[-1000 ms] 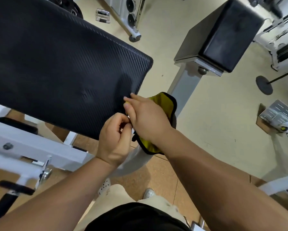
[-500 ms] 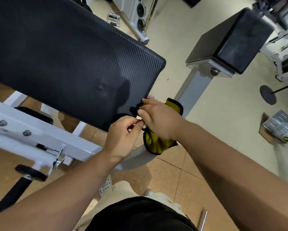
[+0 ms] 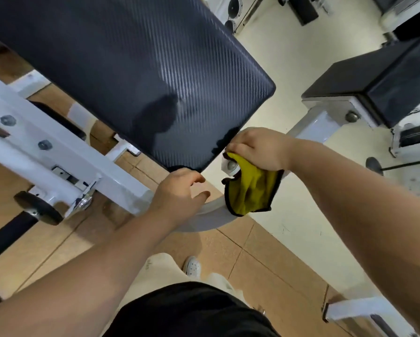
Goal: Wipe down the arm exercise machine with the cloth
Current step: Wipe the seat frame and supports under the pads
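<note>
At pad's near R corner, the cloth hangs bunched from the R hand. It's yellow w/ dark trim. Most of it droops below the fist and clear of the pad; only the top fold, under the fingers, meets the corner edge. R hand is curled tight round that fold, knuckles up, pressed vs the pad's rim.

Pad lies up and L of this hand: a big black slab, tilted, long axis running from far L down to this near R corner. So nearly all its face sits up-L of the cloth.

L hand is just beside, below the pad's near edge. Fingers are loose and half curled, thumb apart, holding nothing I can see; can't tell if knuckles touch the rim. R hand has the cloth, so it does the wiping. L is free to brace.

Next move prob. needs the cloth spread flatter, then swept up-L along the long axis; the face looks open, nothing lying on it.

- **R edge:** drops straight to floor.
- **Near edge:** overhangs a white tube and a grey knob showing thru the cloth's folds. The dangling part could snag there.
- **Beam:** a white beam crosses under the pad at L, apart from both hands.
- **Seat:** the seat stands well apart to R, leaving elbow room btwn.
</note>
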